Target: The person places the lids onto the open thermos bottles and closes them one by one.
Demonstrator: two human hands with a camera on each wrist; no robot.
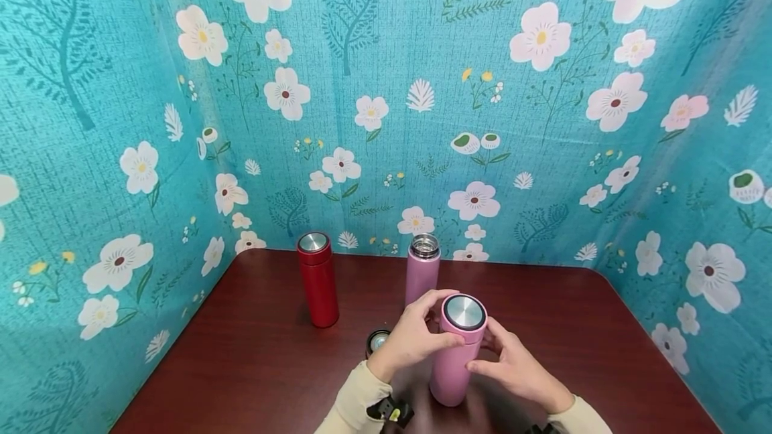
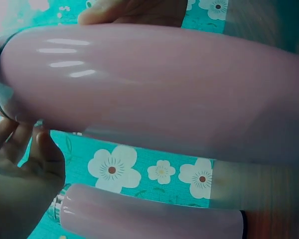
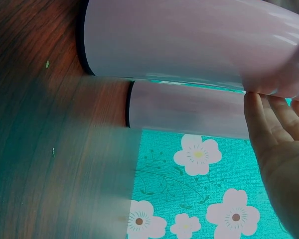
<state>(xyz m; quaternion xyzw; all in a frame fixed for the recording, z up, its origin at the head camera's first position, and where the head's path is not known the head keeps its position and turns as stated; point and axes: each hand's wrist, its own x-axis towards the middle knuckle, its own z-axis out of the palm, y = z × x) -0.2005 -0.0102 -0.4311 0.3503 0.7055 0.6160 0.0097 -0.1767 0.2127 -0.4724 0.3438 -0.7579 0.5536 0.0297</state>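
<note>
A pink thermos (image 1: 451, 375) with a silver-topped lid (image 1: 466, 312) stands in front of me in the head view. My left hand (image 1: 413, 335) grips it around the lid from the left, thumb across the near side. From the right, my right hand (image 1: 520, 366) holds the body just below the lid, with fingers behind and thumb in front. The left wrist view has the thermos body (image 2: 154, 89) across it, the left fingers (image 2: 50, 149) at the lid seam. In the right wrist view the right hand (image 3: 284, 134) has its fingertips on the body.
Behind the held thermos stands a second, lidless pink thermos (image 1: 423, 272), its steel mouth exposed. A loose dark-rimmed lid (image 1: 378, 339) lies by my left wrist, partly hidden. To the left stands a red thermos (image 1: 319, 290) with its lid on. Floral cloth (image 1: 374, 153) surrounds the dark wooden table (image 1: 253, 347).
</note>
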